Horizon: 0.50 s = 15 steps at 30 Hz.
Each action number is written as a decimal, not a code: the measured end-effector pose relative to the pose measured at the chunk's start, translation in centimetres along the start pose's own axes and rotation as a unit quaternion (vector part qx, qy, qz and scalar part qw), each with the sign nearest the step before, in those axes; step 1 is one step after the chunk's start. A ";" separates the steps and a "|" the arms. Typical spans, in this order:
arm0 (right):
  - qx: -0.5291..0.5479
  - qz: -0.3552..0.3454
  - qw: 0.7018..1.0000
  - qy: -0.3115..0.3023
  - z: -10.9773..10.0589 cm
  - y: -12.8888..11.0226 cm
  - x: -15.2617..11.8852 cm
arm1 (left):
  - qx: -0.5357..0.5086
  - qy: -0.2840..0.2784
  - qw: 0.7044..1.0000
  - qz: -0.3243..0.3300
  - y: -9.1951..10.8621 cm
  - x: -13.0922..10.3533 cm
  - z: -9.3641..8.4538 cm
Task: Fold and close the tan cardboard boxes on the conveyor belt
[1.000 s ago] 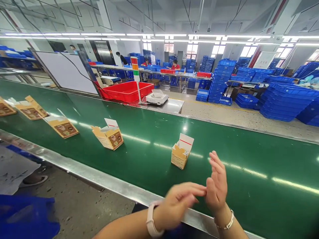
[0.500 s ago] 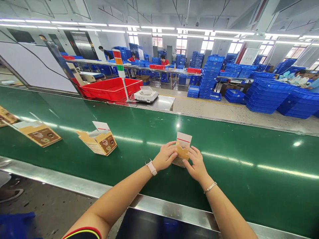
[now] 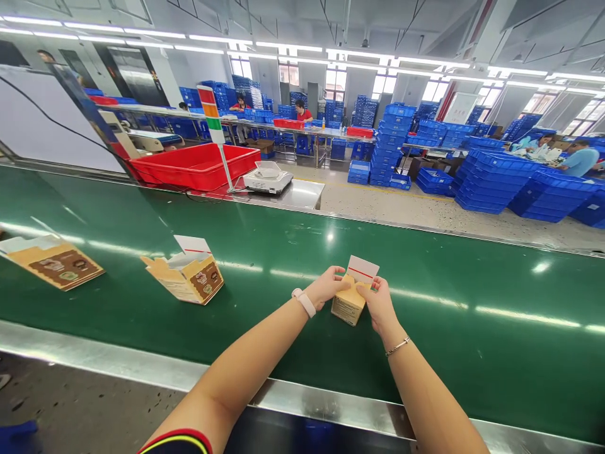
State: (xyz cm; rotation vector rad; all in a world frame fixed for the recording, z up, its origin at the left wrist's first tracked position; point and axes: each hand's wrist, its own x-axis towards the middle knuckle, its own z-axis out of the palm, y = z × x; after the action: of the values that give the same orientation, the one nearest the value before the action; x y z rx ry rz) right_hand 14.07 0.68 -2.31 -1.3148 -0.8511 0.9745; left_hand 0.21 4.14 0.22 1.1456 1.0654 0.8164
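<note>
A small tan-and-brown cardboard box (image 3: 348, 308) rests on the green conveyor belt in front of me, printed text facing my way. Its white back flap (image 3: 363, 270), crossed by a red stripe, stands up. My left hand (image 3: 327, 287) grips the box's left side, its thumb on the tan top flap. On the opposite side my right hand (image 3: 379, 304) holds the box, thumb likewise pressed on that flap and fingers around the side. The box's inside is hidden.
To the left on the green belt (image 3: 274, 334) stand an open carton (image 3: 205, 280) and another open carton (image 3: 69, 265). Past the belt are a red tub (image 3: 189, 167), a scale (image 3: 268, 179) and a signal light (image 3: 211, 116). Stacked blue crates (image 3: 494, 180) and people are farther back.
Both hands and the box have shifted slightly right in view. The thumbs have come onto the tan flap, which now leans inward, and more of the printed front shows.
</note>
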 end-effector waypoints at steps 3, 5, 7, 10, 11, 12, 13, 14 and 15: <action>0.014 0.036 0.999 -0.009 -0.6 -0.5 -0.2 | -0.015 -0.043 0.998 -0.054 0.7 0.6 0.9; 0.023 0.038 0.999 0.004 -1.0 -0.8 -0.4 | -0.021 -0.047 0.997 -0.060 1.1 0.7 1.6; 0.034 0.024 0.999 0.029 -1.4 -1.1 -0.7 | -0.027 -0.027 0.998 -0.042 1.7 0.3 2.0; 0.048 -0.035 0.993 0.105 -1.8 -2.9 -1.5 | -0.036 0.031 0.999 0.026 3.0 -1.9 1.7; 0.057 -0.085 0.985 0.140 -1.9 -3.9 -2.0 | -0.042 0.033 0.996 0.068 3.7 -3.2 1.4; 0.071 -0.148 0.972 0.167 -1.8 -5.1 -2.8 | -0.051 0.018 0.991 0.120 4.5 -4.7 1.1; 0.089 -0.224 0.953 0.184 -1.7 -6.5 -3.7 | -0.063 -0.018 0.981 0.181 5.3 -6.5 0.9; 0.115 -0.291 0.933 0.178 -1.6 -7.9 -4.8 | -0.077 -0.075 0.964 0.243 6.2 -8.3 0.7; 0.139 -0.341 0.917 0.154 -1.6 -9.2 -5.9 | -0.087 -0.134 0.939 0.303 7.0 -10.2 0.6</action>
State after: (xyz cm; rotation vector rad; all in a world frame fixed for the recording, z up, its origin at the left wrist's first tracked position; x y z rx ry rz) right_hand 14.18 -5.43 6.92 -0.7983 -0.8048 0.3056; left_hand -2.31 -3.74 9.45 1.4047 0.3933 1.1653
